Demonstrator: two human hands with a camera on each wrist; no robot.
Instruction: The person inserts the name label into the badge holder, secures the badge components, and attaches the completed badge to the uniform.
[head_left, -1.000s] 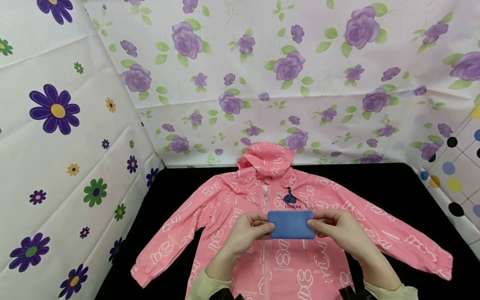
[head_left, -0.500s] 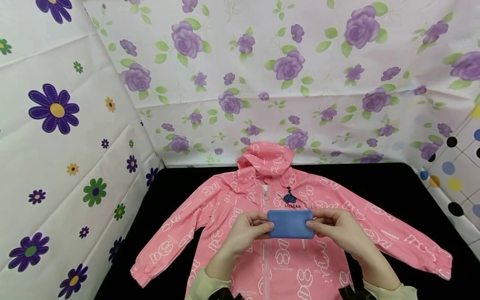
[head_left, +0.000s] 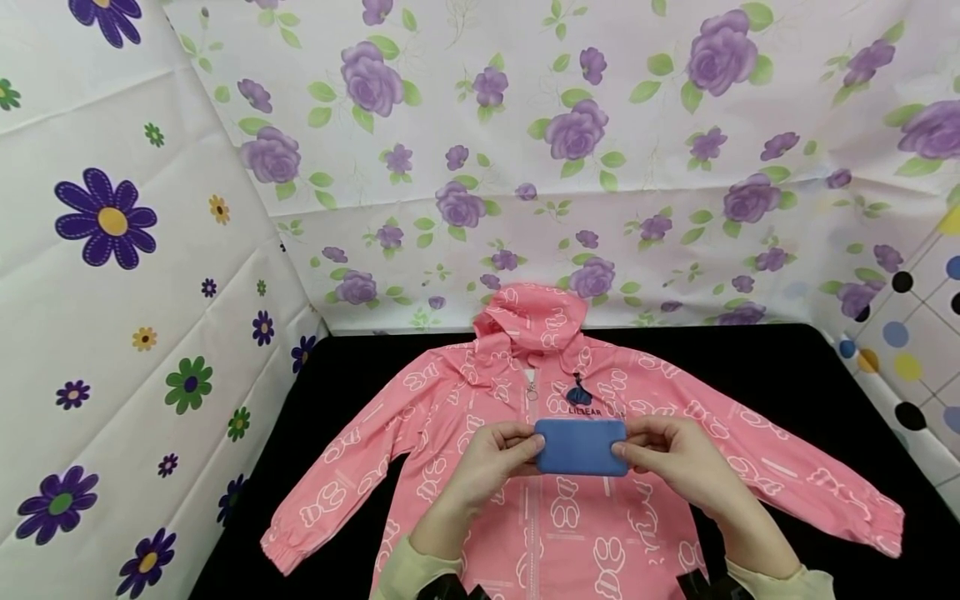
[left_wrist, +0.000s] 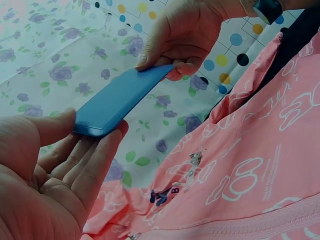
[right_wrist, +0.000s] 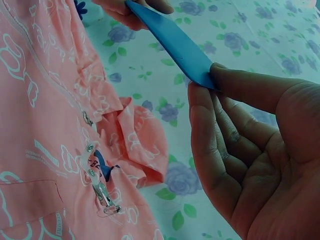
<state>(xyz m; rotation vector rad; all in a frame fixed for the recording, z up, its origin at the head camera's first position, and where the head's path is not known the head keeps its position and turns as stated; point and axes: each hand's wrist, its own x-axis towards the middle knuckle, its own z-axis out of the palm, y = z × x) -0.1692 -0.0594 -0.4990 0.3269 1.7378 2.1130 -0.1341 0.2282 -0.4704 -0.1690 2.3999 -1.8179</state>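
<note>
A flat blue rectangular card-like piece point(head_left: 581, 447) with rounded corners is held level above a jacket. My left hand point(head_left: 491, 462) pinches its left end, thumb on the near face and fingers behind. At the opposite end my right hand point(head_left: 686, 458) grips it the same way. Both wrist views show the blue piece point(left_wrist: 120, 100) edge-on and thin. Under the hands lies a pink hooded jacket point(head_left: 600, 533) with white outline prints, face up, sleeves spread. Its front zipper point(head_left: 532, 500) appears zipped nearly to the neck. The hands hide part of the jacket's chest.
The jacket lies on a black tabletop point(head_left: 787, 367). Behind it stands a white sheet point(head_left: 652, 275) with purple roses, and another flowered sheet point(head_left: 187, 292) closes off the left. A dotted sheet point(head_left: 915, 333) borders the right. A navy charm point(head_left: 579, 395) hangs on the jacket's chest.
My left thumb has shifted slightly upward on the end of the blue piece. Both hands and the piece otherwise stay in place, and the jacket has not moved.
</note>
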